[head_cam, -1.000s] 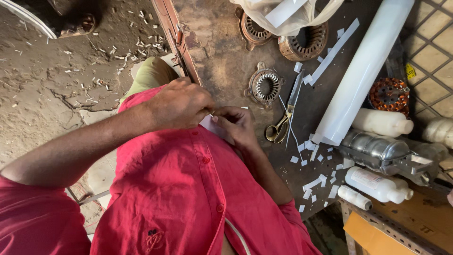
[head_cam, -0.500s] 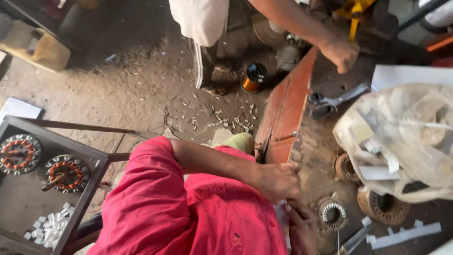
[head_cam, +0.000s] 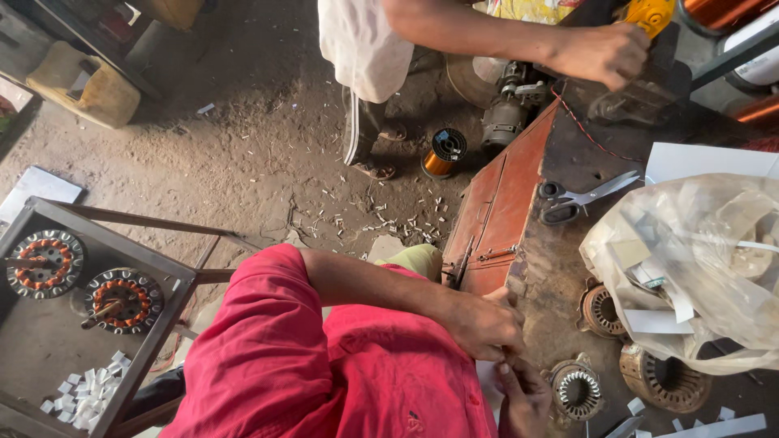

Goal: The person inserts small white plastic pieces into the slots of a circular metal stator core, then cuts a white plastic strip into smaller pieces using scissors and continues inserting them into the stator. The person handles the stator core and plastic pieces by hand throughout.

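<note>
Both hands meet at the lap, just at the workbench (head_cam: 560,268) edge: the left hand (head_cam: 484,324) above and the right hand (head_cam: 523,397) below, fingertips pinched narrow on a white paper strip (head_cam: 489,381) lying between them. Just beside sits a small stator (head_cam: 574,389). Farther off, scissors (head_cam: 578,199) lie on the bench, and another person's hand (head_cam: 600,53) rests on a machine (head_cam: 641,81).
</note>
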